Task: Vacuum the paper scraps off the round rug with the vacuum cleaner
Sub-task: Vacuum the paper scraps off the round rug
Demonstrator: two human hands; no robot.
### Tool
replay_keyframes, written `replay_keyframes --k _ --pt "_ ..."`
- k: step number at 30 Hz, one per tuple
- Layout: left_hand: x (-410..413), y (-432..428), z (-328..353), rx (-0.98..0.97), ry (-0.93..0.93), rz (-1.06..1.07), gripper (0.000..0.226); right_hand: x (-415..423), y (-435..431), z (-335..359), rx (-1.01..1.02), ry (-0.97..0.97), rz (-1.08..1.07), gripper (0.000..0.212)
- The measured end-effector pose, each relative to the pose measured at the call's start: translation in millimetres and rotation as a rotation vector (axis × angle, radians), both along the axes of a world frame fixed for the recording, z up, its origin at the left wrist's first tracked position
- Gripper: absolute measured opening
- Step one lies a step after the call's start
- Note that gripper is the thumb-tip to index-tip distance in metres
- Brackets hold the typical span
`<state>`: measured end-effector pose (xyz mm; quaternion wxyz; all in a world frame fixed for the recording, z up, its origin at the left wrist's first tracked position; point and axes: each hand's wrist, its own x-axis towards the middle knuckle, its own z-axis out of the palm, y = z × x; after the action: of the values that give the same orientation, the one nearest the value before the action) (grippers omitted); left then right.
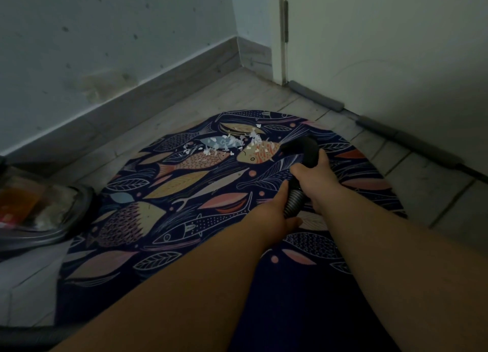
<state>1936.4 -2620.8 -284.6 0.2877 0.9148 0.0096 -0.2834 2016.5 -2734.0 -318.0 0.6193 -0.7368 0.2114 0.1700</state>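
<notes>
Head view is showing the right hand (315, 172) gripping the stiff-looking nozzle (301, 144) and the left hand (277, 214) clamping the bendy ribbed hose (294, 200) just behind it, while the paper scraps (224, 143), probably featherlight, are lying on the rug (184, 193) just ahead-left.

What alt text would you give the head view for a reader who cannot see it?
Both hands grip a black vacuum hose over a round fish-patterned rug: right hand on its curved end, left hand on the ribbed part. White paper scraps lie just beyond its tip.
</notes>
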Motion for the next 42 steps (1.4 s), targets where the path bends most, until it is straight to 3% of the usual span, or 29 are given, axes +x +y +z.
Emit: replay_keyframes --k 21,34,42 --pt "-14 58 0 0.069 -0.007 0.129 0.09 -3 76 5 0.149 0.05 0.097 0.085" --pt "16 24 -8 0.053 -0.03 0.002 0.089 15 30 -2 0.052 -0.002 -0.046 0.086" --pt "28 34 -17 0.026 -0.056 0.088 0.088 31 43 0 0.074 -0.015 0.015 0.084"
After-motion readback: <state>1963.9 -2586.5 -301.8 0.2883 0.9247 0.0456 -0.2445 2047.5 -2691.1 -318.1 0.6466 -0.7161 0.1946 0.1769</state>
